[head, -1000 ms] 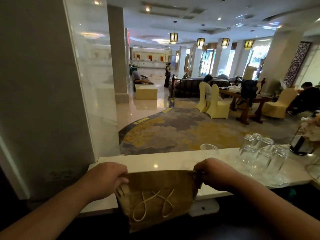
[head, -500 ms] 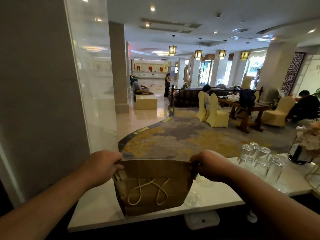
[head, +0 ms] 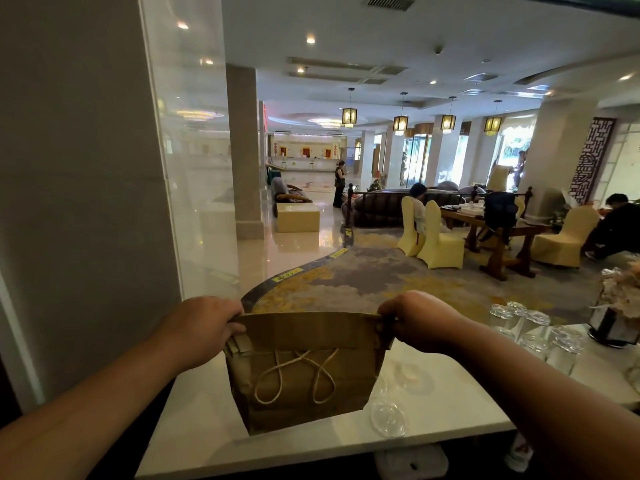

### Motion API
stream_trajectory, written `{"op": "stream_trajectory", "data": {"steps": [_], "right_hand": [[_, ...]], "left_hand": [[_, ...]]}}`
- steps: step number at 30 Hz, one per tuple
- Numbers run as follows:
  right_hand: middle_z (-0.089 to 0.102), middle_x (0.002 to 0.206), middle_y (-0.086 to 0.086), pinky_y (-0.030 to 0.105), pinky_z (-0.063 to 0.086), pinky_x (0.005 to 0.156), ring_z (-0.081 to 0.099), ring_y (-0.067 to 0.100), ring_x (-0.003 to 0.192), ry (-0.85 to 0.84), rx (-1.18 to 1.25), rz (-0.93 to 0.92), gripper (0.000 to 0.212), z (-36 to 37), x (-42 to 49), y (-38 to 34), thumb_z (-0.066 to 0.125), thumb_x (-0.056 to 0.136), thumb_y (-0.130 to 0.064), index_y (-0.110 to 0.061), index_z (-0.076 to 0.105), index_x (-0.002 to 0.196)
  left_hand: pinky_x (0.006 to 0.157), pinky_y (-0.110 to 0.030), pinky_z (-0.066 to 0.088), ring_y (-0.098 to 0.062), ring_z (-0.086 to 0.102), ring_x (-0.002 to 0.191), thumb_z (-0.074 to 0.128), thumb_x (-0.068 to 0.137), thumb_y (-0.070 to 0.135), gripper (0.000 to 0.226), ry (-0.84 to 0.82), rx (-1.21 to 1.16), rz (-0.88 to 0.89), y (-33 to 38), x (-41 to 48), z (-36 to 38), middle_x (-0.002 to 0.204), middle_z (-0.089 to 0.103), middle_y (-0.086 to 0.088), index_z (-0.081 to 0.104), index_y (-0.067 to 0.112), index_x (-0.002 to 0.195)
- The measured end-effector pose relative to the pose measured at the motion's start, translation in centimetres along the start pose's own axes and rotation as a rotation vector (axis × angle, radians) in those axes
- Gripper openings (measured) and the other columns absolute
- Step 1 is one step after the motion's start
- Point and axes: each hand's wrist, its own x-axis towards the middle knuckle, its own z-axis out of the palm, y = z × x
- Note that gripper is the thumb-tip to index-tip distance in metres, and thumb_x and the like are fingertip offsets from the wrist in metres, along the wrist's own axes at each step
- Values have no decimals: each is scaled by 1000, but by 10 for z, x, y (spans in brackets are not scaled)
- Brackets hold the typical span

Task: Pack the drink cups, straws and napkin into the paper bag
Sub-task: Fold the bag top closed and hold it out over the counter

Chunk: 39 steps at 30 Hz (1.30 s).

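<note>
The paper bag (head: pixel 304 372) stands upright on the desk (head: pixel 433 410), stretched crosswise between the hands, left hand (head: pixel 204 327) pinching its left rim, right hand (head: pixel 415 320) its right, a clear drink cup (head: pixel 388 415) nearest that right hand.

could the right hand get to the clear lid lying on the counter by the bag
Probably yes, once it lets go. The right hand is gripping the paper bag top edge; the clear lid lies just below it on the counter, nothing between.
</note>
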Motion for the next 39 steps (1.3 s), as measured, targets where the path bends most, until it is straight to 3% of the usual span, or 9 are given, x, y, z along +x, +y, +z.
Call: {"op": "stream_trajectory", "data": {"steps": [10,17,22,27,33,39], "right_hand": [[69,85,-7,31,57,78,64,9,82,-6,21,-8,11,4,23,6,63,96,-26,-26,74,93],[67,82,-7,26,54,73,63,7,79,-15,11,-21,12,14,41,12,61,97,-25,-27,72,91],[67,82,-7,28,55,73,63,8,78,-37,7,-24,13,24,54,15,61,97,-23,-25,72,90],[64,80,-8,25,48,67,60,7,77,-64,12,-21,14,35,68,20,60,98,-26,-27,71,89],[66,82,-4,33,52,72,61,13,79,-97,11,-27,15,47,83,23,58,99,-27,-23,71,92],[67,82,-6,30,53,71,63,11,79,-121,32,-25,15,62,95,27,58,98,-26,-25,71,90]], "left_hand": [[75,-36,58,-6,61,79,69,99,38,32,-13,23,-20,-2,15,-1,81,63,16,52,41,72],[63,-25,41,-3,56,74,68,100,36,37,-32,27,-21,-6,28,10,77,58,18,49,42,70],[66,-27,47,-6,58,78,66,102,38,32,-60,46,-23,-11,36,18,81,60,16,50,40,74],[76,-35,55,-14,64,87,67,100,41,29,-72,71,-36,-18,45,31,85,63,13,50,40,76],[76,-39,59,-14,64,85,64,100,44,17,-113,70,-47,-28,56,47,90,69,9,66,29,92],[72,-36,54,-14,63,84,64,101,43,21,-140,76,-42,-37,64,64,88,65,12,56,35,83]]}}
